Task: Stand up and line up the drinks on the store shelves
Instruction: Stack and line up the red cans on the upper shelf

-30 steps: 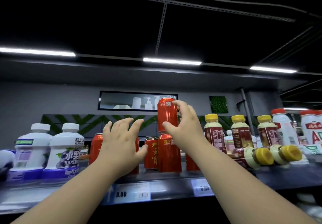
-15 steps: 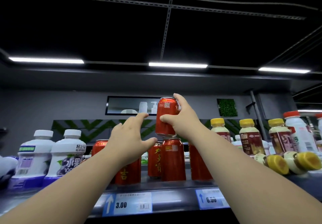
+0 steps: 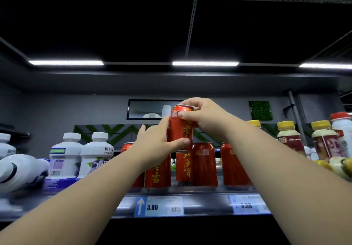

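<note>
A red can (image 3: 182, 130) with gold lettering is upright above the row of red cans (image 3: 204, 163) on the shelf (image 3: 205, 191), just over one of them. My right hand (image 3: 205, 117) grips its top, thumb on the front. My left hand (image 3: 160, 142) holds its lower part, thumb across the front. Several more red cans stand upright below. White bottles with purple labels (image 3: 97, 155) stand to the left, and one white bottle (image 3: 21, 170) lies on its side. Yellow-capped bottles (image 3: 290, 140) stand at the right, some lying down (image 3: 341, 166).
Price tags (image 3: 159, 206) line the shelf's front edge. A white bottle with a red cap (image 3: 342, 130) stands at the far right. A grey wall with a framed panel (image 3: 150, 111) lies behind the shelf. Ceiling lights (image 3: 204, 63) glow overhead.
My left hand has come up from beside the cans and closed on the raised can's lower part. My right hand has shifted to its top. The view has moved closer to the shelf.
</note>
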